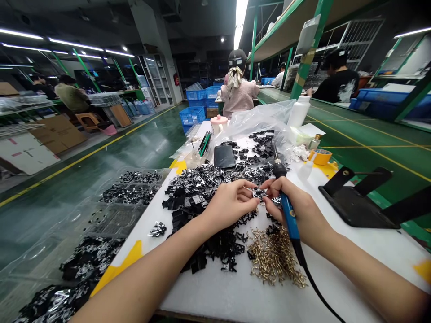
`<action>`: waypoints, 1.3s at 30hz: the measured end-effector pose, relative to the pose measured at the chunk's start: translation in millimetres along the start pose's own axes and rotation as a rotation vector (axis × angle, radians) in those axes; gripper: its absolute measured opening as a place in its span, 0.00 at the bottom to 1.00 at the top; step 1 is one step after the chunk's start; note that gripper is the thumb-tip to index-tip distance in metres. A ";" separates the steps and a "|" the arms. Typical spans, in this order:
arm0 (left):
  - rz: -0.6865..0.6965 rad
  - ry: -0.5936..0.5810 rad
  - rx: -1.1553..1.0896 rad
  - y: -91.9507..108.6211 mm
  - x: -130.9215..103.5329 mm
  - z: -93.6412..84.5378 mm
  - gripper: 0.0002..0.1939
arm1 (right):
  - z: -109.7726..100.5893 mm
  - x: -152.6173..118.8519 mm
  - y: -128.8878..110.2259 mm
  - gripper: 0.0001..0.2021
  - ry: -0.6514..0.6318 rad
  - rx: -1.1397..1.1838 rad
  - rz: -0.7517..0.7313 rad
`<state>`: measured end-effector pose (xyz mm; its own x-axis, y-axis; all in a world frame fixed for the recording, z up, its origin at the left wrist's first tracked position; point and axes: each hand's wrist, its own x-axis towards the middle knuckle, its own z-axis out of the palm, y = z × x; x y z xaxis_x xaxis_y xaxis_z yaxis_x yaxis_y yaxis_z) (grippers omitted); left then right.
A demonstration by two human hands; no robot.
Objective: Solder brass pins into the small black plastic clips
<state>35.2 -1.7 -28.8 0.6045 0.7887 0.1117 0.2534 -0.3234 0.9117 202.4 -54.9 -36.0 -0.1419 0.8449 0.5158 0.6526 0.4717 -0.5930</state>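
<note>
Together, left hand (pixel 230 202), right hand (pixel 305 211) with soldering iron (pixel 288 213), small part (pixel 259 194) between.

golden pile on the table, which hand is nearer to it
Right. The right hand is just past the far edge of the golden pile; the left hand is farther off, beyond it and to the left.

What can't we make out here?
All in the head view:
- Exact shape of the small part at the fingertips: too small, partly covered by the left hand and right hand.
- Far end of the cord on the blue-handled tool: cut off by the bottom edge.
- Black parts beneath the left forearm: hidden by it.
</note>
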 end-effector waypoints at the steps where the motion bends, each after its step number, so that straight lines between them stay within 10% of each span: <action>1: -0.007 -0.001 -0.004 0.1 -0.1 0.0 0.16 | 0.3 0.0 0.0 0.09 0.000 -0.002 0.005; 39: -0.224 0.096 -0.377 6.9 5.5 -6.2 0.06 | 2.5 -0.1 7.8 0.08 0.031 -0.101 -0.126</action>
<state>35.5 3.6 -19.5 0.4885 0.8684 -0.0851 0.0668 0.0600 0.9960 205.7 -50.7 -42.3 -0.2054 0.7714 0.6023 0.7028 0.5445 -0.4577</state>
